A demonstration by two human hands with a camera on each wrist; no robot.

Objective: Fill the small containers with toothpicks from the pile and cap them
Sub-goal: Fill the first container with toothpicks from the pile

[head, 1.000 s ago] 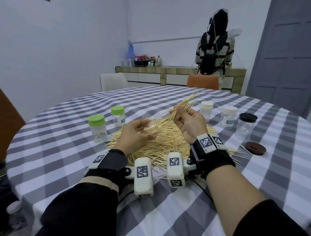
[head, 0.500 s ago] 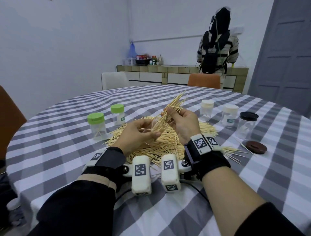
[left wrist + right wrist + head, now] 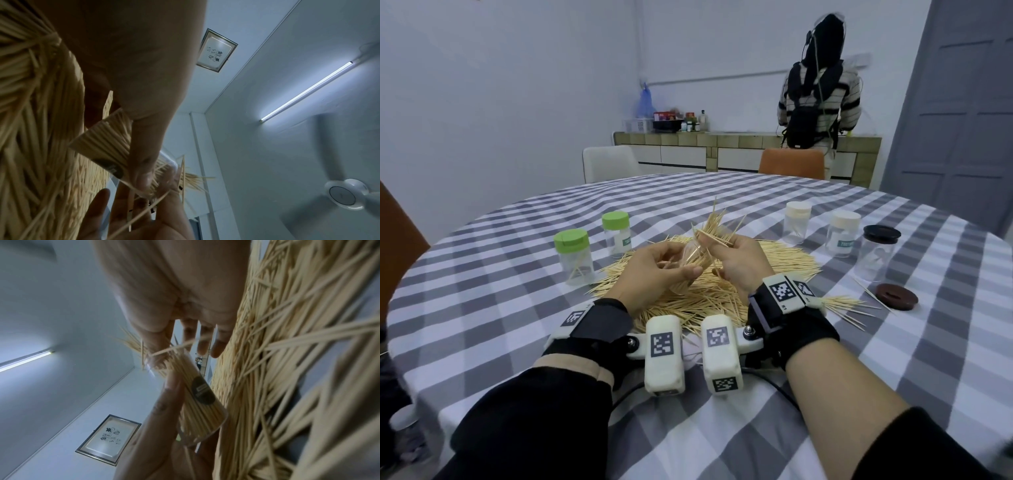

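Checked counter (image 3: 482, 308) beneath, your left hand (image 3: 654, 270) grips the clear container (image 3: 690, 263). Your right hand (image 3: 739, 263), just beside, pinches a splayed toothpick bundle (image 3: 717, 228); stray tips may snag the rim and spill.

A big round table (image 3: 825, 342) is sitting in the room, wearing a grey and white checked cloth. A white chair (image 3: 609, 162) and an orange chair (image 3: 792, 164) are standing at its far side. Behind them a long low counter (image 3: 722, 150) is running along the back wall, with bottles and a basket (image 3: 638, 125) sitting on its left end. A person in a striped top (image 3: 820, 92) is standing at the counter, facing away. A grey door (image 3: 962, 120) is showing on the right. The walls are looking pale blue-white. Up high, a long tube light (image 3: 306, 91) is glowing, a ceiling fan (image 3: 345, 194) is spinning in a blur, and a framed picture (image 3: 217, 50) is hanging on the wall.
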